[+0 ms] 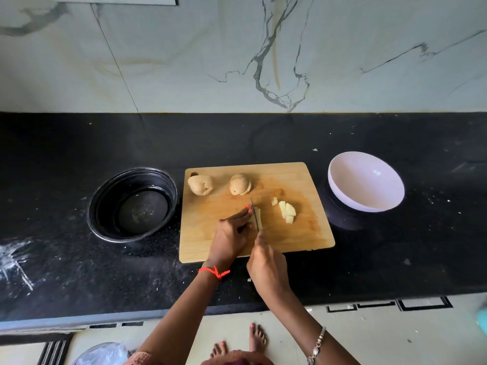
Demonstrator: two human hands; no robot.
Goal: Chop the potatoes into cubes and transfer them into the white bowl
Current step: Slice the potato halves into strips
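Note:
On the wooden cutting board (303, 233) my left hand (232, 234) pins a pale potato slice (257, 216) with its fingertips. In my right hand (266, 264) is a knife (254, 212), its thin blade standing across that slice. Several cut potato cubes (286, 210) lie in a small heap to the right of the blade. At the board's back left rests a whole potato (200, 184), and beside it a partly sliced potato (239, 184). The white bowl (366, 181) sits empty on the counter, right of the board.
A black round pan (133, 204) stands on the black counter left of the board. A marble wall rises behind the counter. White powder smears mark the counter at far left (15, 259). My bare feet show on the floor below the counter edge.

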